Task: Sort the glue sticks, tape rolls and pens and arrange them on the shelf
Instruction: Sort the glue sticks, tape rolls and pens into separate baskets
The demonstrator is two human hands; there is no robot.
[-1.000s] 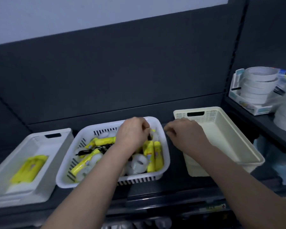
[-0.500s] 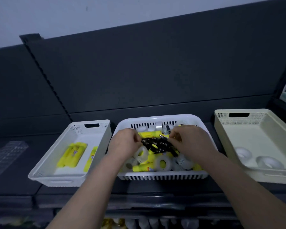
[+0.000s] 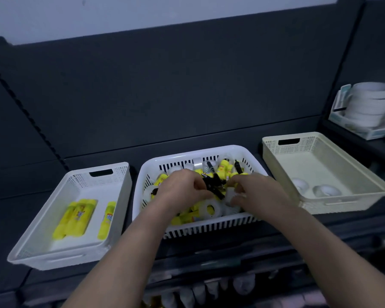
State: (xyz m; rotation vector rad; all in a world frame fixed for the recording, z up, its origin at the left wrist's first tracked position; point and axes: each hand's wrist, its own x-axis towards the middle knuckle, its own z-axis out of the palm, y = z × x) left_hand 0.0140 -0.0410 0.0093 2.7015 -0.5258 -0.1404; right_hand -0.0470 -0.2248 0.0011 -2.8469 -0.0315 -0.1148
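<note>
Over the middle basket [image 3: 196, 152], the left hand [image 3: 182, 190] pinches a cluster of black pens [image 3: 212, 185]; the right hand [image 3: 253, 192] curls at its right end, grip not discernible. Pens judged light, stiff, slick: grasp mid-barrel.

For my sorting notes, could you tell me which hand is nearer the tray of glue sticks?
Left. The left hand is in the middle basket, just right of that tray; the right hand is further right in it.
</note>
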